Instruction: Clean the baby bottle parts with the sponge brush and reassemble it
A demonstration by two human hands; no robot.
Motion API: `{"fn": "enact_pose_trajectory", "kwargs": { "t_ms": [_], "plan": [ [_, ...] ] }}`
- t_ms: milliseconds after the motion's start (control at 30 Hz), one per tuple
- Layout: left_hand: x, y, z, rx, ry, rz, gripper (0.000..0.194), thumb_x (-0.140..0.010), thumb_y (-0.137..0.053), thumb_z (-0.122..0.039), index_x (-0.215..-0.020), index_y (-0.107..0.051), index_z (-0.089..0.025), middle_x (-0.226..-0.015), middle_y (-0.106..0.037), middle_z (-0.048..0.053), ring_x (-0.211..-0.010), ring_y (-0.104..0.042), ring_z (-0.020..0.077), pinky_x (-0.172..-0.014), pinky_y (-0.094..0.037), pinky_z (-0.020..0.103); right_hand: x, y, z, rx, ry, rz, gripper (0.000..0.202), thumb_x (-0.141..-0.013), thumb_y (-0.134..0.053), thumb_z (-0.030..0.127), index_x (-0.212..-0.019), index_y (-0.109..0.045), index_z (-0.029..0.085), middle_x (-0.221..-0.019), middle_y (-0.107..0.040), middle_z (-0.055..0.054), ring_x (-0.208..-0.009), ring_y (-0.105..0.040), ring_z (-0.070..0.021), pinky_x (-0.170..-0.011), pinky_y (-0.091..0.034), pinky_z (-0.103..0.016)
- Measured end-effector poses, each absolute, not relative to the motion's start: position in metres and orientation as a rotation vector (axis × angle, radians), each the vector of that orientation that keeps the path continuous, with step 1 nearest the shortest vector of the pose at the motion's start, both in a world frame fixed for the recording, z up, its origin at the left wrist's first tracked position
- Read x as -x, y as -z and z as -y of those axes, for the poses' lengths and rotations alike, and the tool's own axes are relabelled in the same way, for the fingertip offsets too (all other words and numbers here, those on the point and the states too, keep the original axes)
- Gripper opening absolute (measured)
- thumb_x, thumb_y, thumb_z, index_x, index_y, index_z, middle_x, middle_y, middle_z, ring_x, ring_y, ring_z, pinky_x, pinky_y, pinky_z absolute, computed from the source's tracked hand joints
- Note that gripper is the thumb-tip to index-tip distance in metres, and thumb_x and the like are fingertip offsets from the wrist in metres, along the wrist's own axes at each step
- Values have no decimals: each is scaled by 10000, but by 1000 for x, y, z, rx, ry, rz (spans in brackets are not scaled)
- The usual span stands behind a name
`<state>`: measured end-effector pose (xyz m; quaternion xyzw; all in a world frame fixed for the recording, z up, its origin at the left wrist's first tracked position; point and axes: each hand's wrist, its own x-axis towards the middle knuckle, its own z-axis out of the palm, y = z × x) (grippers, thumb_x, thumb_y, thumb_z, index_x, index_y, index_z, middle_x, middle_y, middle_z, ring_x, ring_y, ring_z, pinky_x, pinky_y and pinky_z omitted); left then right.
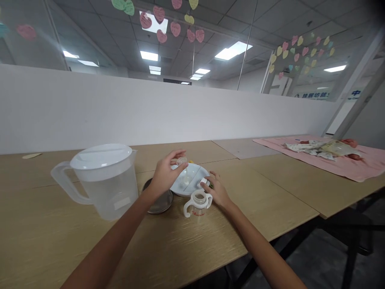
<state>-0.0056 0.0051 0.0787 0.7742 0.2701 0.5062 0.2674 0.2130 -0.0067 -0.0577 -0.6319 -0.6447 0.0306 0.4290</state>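
My left hand (168, 170) is closed on a small clear plastic cap (181, 161), held above the far left of a pale blue divided plate (195, 172). My right hand (219, 190) grips a small white bottle collar (203, 183) between thumb and fingers at the plate's right side. Just in front of the plate stands an uncovered clear baby bottle (198, 210), upright, with two white handles and red lettering. Some clear item lies on the plate, too indistinct to name. Part of a round dark metal dish (162, 204) shows beside my left wrist.
A lidded clear plastic pitcher (105, 180) stands on the wooden table (270, 188) at left. At far right, a baby doll (327, 148) in light clothes lies on a pink cloth (355, 170). Behind the table rises a white partition (168, 112) with glass above.
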Motion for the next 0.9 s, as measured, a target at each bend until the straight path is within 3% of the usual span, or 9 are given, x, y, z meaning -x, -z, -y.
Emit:
{"fn": "enact_pose_trajectory", "kwargs": {
  "t_ms": [167, 400, 533, 667, 900],
  "plan": [
    [6, -56, -20, -2472, -1133, -943, 318, -750, -532, -129, -1048, -618, -199, -1093, -649, 49, -1038, -574, 207, -971, -426, 375, -212, 62, 5, 1533, -104, 1583, 423, -813, -496, 496, -1019, -639, 155, -1261, -446, -153, -1219, -382, -272, -1025, -309, -422],
    [8, -34, -26, -2771, -793, -1010, 422, -683, -405, 12, -984, -634, -175, -1079, -635, 74, -1077, -538, 206, -981, -409, 350, -211, 62, 8, 1550, -71, 1639, 413, -850, -425, 490, -1019, -613, 164, -1264, -427, -142, -1240, -354, -267, -1019, -314, -420],
    [8, -26, -30, -2751, -667, -1090, 380, -708, -430, -52, -997, -643, -175, -1085, -640, 85, -1083, -539, 235, -974, -398, 359, -209, 59, 12, 1586, 2, 1688, 400, -875, -383, 487, -1010, -608, 185, -1292, -397, -131, -1241, -348, -264, -1016, -320, -434],
    [10, -23, -33, -2647, -525, -1047, 290, -785, -438, -190, -965, -664, -158, -1033, -671, 98, -967, -596, 241, -896, -427, 351, -207, 57, 13, 1589, 72, 1695, 383, -886, -379, 468, -987, -619, 187, -1300, -385, -129, -1242, -345, -260, -1021, -324, -424],
    [7, -24, -33, -2359, -585, -867, 315, -830, -420, -326, -988, -650, -179, -1054, -671, 59, -964, -593, 204, -882, -418, 305, -205, 56, 14, 1544, 78, 1714, 418, -900, -360, 455, -1047, -624, 166, -1297, -388, -143, -1241, -347, -259, -1043, -307, -409]
  ]
}}
